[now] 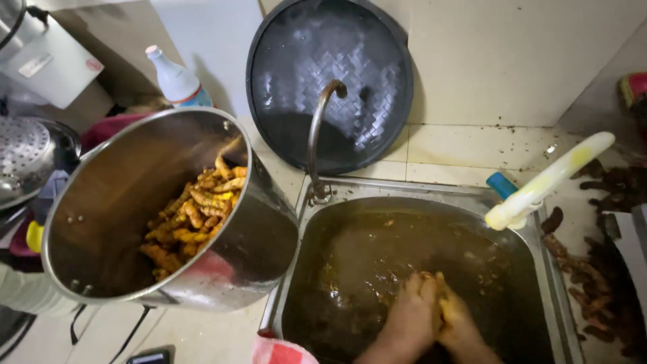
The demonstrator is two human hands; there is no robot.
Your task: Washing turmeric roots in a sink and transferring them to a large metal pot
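At the bottom middle of the frame, the left hand [409,317] and the right hand [458,318] are pressed together in the muddy brown water [377,263]. The tips look yellow. They seem to rub something small between them, but I cannot tell what it is, as the water hides it.

The water fills a steel sink [547,269] in the lower right of the frame. It looks like the washing step is going on. The next move likely calls for a firm grip on the wet, slippery piece, so it does not slide away.

A red checked cloth [280,352] peeks in at the bottom edge, just left of the hands.

To the left, a big steel pot [101,222] is tipped on its side. Yellow turmeric roots [192,216] lie in a heap inside it.

On the right, dark roots [593,276] lie on the bench [472,152] beside the sink. A pale yellow handle [549,178] sticks out over the sink's corner.

Farther back, a bent tap [322,128] rises behind the sink. A round dark tray [330,84] leans on the wall. A white bottle [174,79] stands in the upper left of the frame.
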